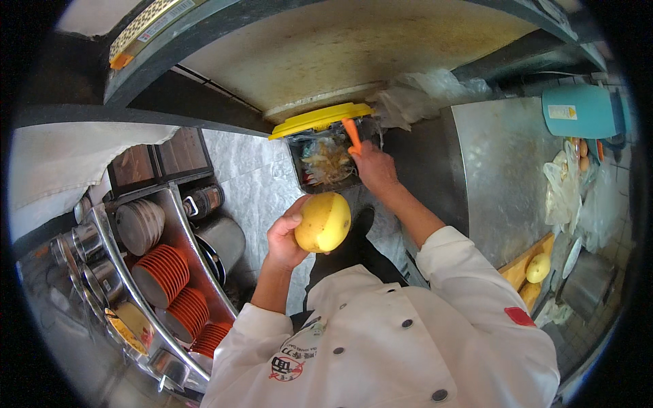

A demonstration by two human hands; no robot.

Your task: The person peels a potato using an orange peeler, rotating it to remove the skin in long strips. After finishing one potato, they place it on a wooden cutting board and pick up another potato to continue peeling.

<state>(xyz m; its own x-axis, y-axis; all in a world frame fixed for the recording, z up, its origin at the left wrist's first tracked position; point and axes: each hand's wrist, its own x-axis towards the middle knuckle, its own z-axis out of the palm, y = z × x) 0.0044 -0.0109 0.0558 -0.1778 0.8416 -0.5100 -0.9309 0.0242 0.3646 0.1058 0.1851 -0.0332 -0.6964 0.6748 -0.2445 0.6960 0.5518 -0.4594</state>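
A large potato, its skin partly peeled away in pale yellow strips, rests in my left hand, whose fingers wrap around its left side and underside. My right hand grips an orange peeler by its handle, apart from the potato and over the right edge of a waste bin. The bin has a yellow lid tipped up at its back; peelings and other scraps lie inside. On a wooden board at the right sits a peeled potato, with another potato beside it.
Metal shelving at the left holds stacked orange-red dishes, pale bowls and steel pots. To the right stands a steel worktop with plastic bags and a turquoise container. A shelf frame crosses the top.
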